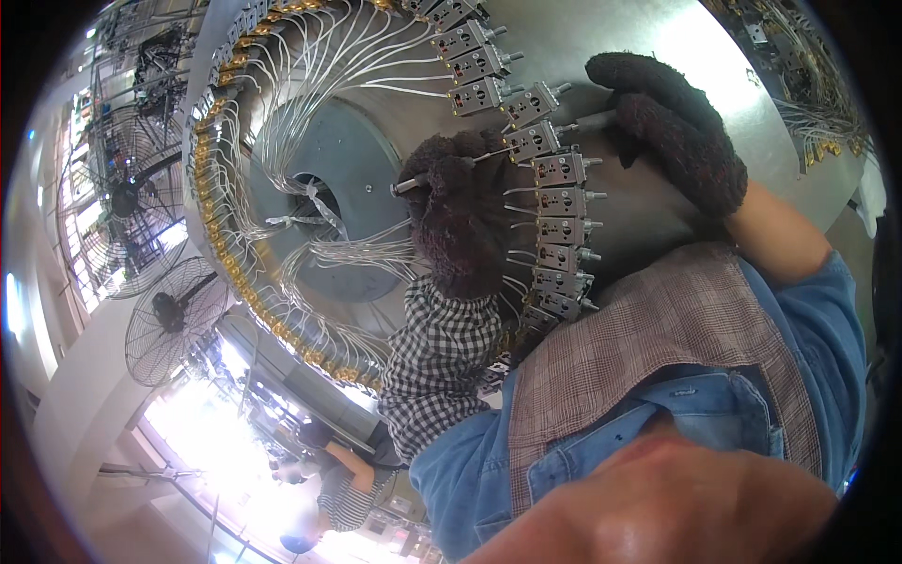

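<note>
My left hand (456, 211), in a dark fuzzy glove with a checked sleeve, is closed round a slim metal rod (408, 185). The rod has a thicker cylindrical end and points toward a small metal box (533, 142) with a short shaft. My right hand (681, 132), in a matching glove, is closed on a grey tapered tool (595, 120), whose tip reaches that box's shaft side. Whether the tip touches is unclear. Similar metal boxes (562, 201) stand in a curved row between my hands. White leads (362, 252) pass beside my left hand.
A large round metal table (676, 38) carries a ring of brass-coloured fittings (209, 193) and a grey central disc (362, 150) with bundled leads. More leads and fittings (827, 117) lie at the far right. Fans (169, 312) and another person (343, 489) appear at left.
</note>
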The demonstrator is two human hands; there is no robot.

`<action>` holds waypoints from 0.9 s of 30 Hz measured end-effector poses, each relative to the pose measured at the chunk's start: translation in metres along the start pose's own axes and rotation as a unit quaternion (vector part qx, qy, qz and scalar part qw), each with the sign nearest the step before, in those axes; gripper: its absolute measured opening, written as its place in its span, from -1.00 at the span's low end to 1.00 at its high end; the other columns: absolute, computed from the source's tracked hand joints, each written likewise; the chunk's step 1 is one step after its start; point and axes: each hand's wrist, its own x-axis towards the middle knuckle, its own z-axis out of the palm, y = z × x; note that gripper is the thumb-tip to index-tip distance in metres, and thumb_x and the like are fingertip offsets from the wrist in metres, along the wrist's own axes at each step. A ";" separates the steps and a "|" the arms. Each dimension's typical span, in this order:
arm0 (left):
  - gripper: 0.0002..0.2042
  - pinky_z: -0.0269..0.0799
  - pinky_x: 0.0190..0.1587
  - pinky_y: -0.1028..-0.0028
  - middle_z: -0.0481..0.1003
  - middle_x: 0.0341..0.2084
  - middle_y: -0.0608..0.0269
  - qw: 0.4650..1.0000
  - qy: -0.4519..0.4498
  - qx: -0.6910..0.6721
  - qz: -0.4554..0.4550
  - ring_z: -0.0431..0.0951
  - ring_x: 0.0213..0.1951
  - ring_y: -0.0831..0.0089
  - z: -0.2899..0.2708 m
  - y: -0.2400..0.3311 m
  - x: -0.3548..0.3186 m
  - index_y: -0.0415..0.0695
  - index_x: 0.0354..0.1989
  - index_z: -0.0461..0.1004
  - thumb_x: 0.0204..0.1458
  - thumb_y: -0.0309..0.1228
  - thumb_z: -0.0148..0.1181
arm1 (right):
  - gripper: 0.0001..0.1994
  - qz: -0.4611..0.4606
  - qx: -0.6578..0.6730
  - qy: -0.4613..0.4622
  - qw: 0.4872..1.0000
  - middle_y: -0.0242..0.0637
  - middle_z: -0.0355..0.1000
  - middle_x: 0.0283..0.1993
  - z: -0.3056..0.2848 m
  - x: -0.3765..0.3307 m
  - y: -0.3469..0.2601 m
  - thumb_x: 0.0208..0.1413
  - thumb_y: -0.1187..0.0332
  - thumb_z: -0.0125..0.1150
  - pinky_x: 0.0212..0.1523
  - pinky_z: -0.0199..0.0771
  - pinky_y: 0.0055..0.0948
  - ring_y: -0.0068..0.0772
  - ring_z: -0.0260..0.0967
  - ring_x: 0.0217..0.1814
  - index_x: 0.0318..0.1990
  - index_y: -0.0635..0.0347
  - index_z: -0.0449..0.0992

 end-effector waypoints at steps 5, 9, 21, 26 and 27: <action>-0.84 0.31 0.12 0.08 0.44 -0.14 0.15 0.999 0.027 0.004 -0.021 0.39 0.04 0.11 0.001 0.000 -0.001 -0.15 -0.23 0.41 0.05 -0.40 0.14 | -0.66 0.023 0.017 0.005 1.000 -0.34 0.43 -0.28 -0.002 0.002 -0.003 0.18 0.26 0.02 -0.44 0.39 -0.62 -0.58 0.38 -0.37 0.07 0.17 0.37; -0.87 0.33 0.10 0.07 0.45 -0.13 0.13 1.000 -0.009 0.002 0.017 0.40 0.04 0.11 -0.003 -0.002 -0.002 -0.15 -0.25 0.42 0.04 -0.43 0.12 | -0.67 0.036 0.007 -0.006 0.999 -0.34 0.44 -0.28 -0.002 0.002 -0.005 0.18 0.29 0.02 -0.40 0.41 -0.59 -0.58 0.38 -0.37 0.07 0.16 0.37; -0.88 0.31 0.13 0.10 0.46 -0.16 0.12 0.998 0.042 -0.032 -0.016 0.40 0.04 0.13 0.005 0.000 -0.003 -0.16 -0.26 0.40 0.02 -0.50 0.10 | -0.67 0.022 0.047 0.012 0.999 -0.26 0.46 -0.19 0.003 0.005 0.001 0.21 0.31 -0.03 -0.46 0.42 -0.61 -0.59 0.41 -0.34 0.07 0.26 0.35; -0.88 0.30 0.13 0.13 0.46 -0.16 0.13 0.998 0.041 -0.040 -0.021 0.42 0.00 0.13 0.004 0.001 -0.003 -0.16 -0.26 0.40 0.00 -0.54 0.09 | -0.66 0.035 0.078 -0.021 0.996 -0.26 0.47 -0.20 -0.002 0.004 0.009 0.22 0.26 -0.05 -0.59 0.36 -0.66 -0.60 0.41 -0.44 0.05 0.27 0.36; -0.87 0.30 0.14 0.13 0.46 -0.16 0.13 0.998 0.045 -0.050 -0.019 0.42 0.00 0.13 0.006 0.001 -0.003 -0.16 -0.25 0.40 0.00 -0.54 0.10 | -0.66 0.073 0.109 -0.022 0.991 -0.27 0.47 -0.22 -0.001 0.005 0.007 0.22 0.25 -0.05 -0.62 0.34 -0.67 -0.61 0.40 -0.47 0.04 0.27 0.37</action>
